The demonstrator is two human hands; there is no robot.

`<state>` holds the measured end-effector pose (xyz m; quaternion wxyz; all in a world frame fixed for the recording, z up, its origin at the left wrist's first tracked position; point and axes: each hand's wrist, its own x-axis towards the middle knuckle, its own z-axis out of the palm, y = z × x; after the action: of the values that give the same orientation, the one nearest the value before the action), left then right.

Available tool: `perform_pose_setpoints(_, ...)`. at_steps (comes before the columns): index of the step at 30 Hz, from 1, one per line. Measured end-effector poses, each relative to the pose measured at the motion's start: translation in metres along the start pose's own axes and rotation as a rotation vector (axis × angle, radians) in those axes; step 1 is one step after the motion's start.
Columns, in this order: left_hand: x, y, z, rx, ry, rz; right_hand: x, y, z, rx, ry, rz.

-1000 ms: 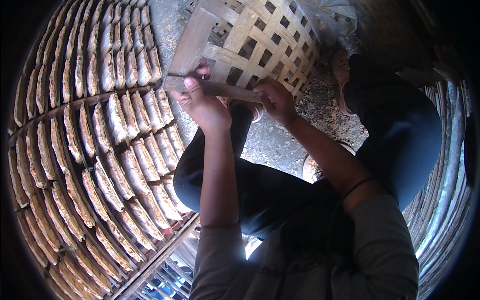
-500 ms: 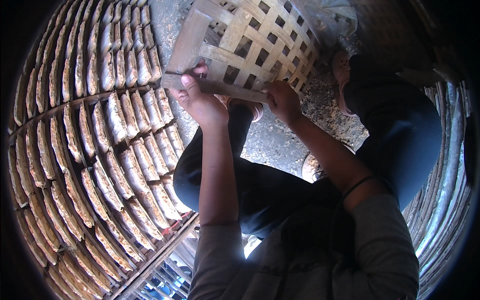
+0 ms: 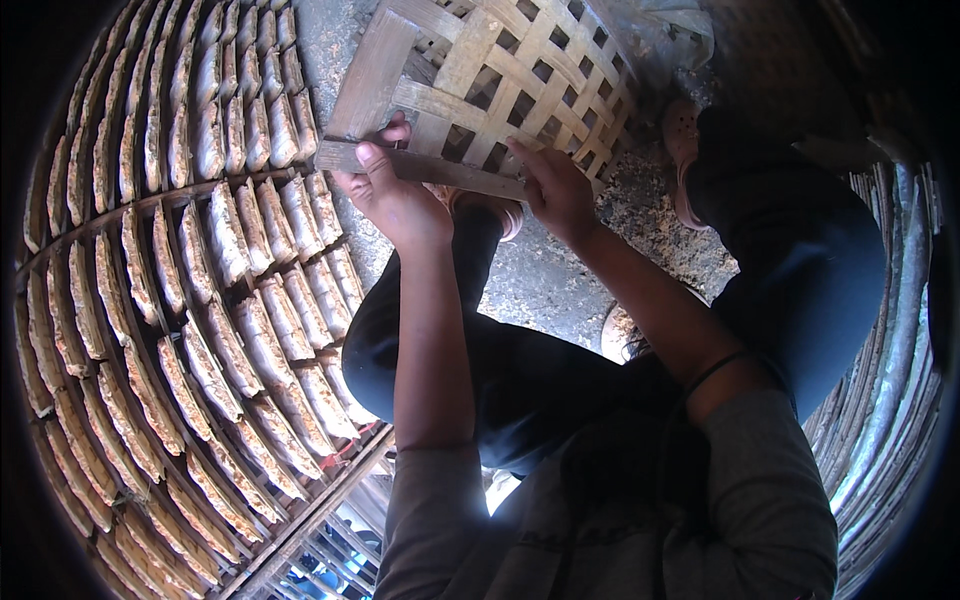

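Observation:
A woven bamboo basket (image 3: 470, 80) with square openings is tilted in front of me, and a flat strip (image 3: 440, 173) runs along its near edge. My left hand (image 3: 400, 200) is closed around the left end of this strip, thumb on top and fingertips showing behind it. At the strip's right end is my right hand (image 3: 563, 195), its thumb against the edge. Its index finger reaches out over the weave, while the other fingers are curled and partly hidden.
On my left, a slatted rack (image 3: 330, 480) carries many rows of curved, pale-brown pieces (image 3: 230, 235). Long thin poles (image 3: 880, 330) line the right side. Crumbs are scattered on the grey floor (image 3: 650, 240) around my shoes (image 3: 683, 150). A crumpled plastic sheet (image 3: 670, 30) lies beyond the basket.
The index finger of my right hand has lifted and stretched out over the weave. The basket edge and both hands have shifted slightly left.

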<state>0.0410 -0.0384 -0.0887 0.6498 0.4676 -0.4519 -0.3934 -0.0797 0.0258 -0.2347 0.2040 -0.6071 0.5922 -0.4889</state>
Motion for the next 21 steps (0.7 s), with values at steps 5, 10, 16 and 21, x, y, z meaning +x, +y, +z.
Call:
perform_pose_setpoints(5, 0.003, -0.004, 0.0, 0.039, 0.011, -0.013, -0.017, 0.015, -0.003, -0.177, -0.093, -0.136)
perform_pose_setpoints(10, 0.005, -0.005, 0.0, 0.064, 0.01, -0.001, -0.022, 0.028, -0.001, -0.177, -0.031, -0.056)
perform_pose_setpoints(16, 0.006, -0.005, -0.002, 0.044, 0.017, -0.014, -0.011, 0.01, -0.005, -0.085, -0.028, -0.14)
perform_pose_setpoints(21, 0.004, -0.001, 0.003, 0.025, 0.01, -0.027, 0.012, -0.017, 0.003, 0.186, 0.095, -0.09)
